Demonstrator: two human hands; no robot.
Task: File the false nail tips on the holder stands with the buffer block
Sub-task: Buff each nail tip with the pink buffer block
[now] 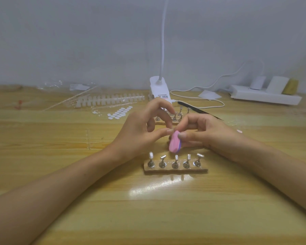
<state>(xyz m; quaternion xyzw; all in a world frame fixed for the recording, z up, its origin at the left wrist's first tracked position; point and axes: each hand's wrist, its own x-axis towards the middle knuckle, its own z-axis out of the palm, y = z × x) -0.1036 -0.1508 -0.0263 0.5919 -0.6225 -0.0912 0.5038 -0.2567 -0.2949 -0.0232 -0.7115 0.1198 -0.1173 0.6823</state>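
Five holder stands (175, 163) sit just nearer the person than the buffer block (173, 145), which the right hand (205, 133) grips, long axis near-upright. The left hand (140, 133) has its thumb at the block's top; whether it pinches anything cannot be told.

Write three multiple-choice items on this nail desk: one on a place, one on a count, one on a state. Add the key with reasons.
1. Where is the near holder strip?
A. On the table, nearer the camera than the buffer block
B. On a shelf
C. On the floor

2. How many stands does that strip carry?
A. Three
B. Five
C. Nine

3. What state is the buffer block in?
A. Lying flat on the table, untouched
B. Snapped in two
C. Gripped by the right hand

Key:
1 A, the strip lies on the wood, below the block in the view.
2 B, five metal stands show in one row.
3 C, the thumb and fingers curl round the pink block.
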